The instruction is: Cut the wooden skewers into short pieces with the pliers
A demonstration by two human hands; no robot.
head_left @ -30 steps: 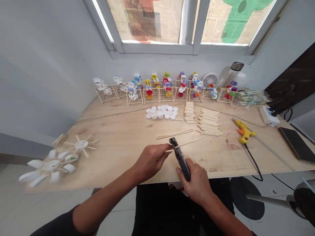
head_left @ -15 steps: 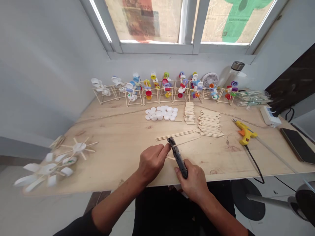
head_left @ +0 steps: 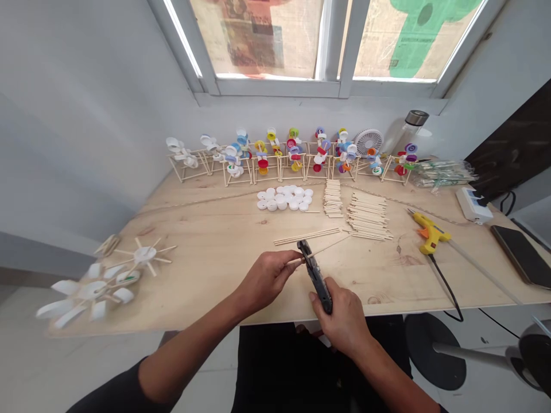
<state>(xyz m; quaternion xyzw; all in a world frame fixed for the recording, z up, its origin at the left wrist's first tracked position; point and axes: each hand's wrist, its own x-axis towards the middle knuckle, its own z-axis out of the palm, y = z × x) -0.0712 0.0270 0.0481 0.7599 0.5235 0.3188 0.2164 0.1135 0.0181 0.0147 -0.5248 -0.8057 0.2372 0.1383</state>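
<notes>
My right hand (head_left: 344, 315) is wrapped round the handle of a black pliers-like cutting tool (head_left: 317, 278), whose head points up and to the left over the table. My left hand (head_left: 267, 281) pinches a thin wooden stick (head_left: 329, 246) just left of that head. The stick runs across the tool, slanting up to the right; whether the jaws grip it cannot be made out. Several long sticks (head_left: 301, 237) lie just beyond the tool. Farther back are white bottle caps (head_left: 282, 202) and two stacks of cut sticks, one short (head_left: 332, 199) and one longer (head_left: 367, 215).
Stick frames with coloured cap wheels (head_left: 297, 160) line the wall, beside a small fan (head_left: 369, 141) and a bottle (head_left: 407, 129). At right lie a yellow glue gun (head_left: 430, 233), a power strip (head_left: 473, 205) and a phone (head_left: 523, 252). Spoked cap wheels (head_left: 92, 291) occupy the left corner.
My left fingers have drawn slightly back from the tool's head, and the stick now shows between them and the tool. My right hand keeps its hold. The view has shifted a little.
</notes>
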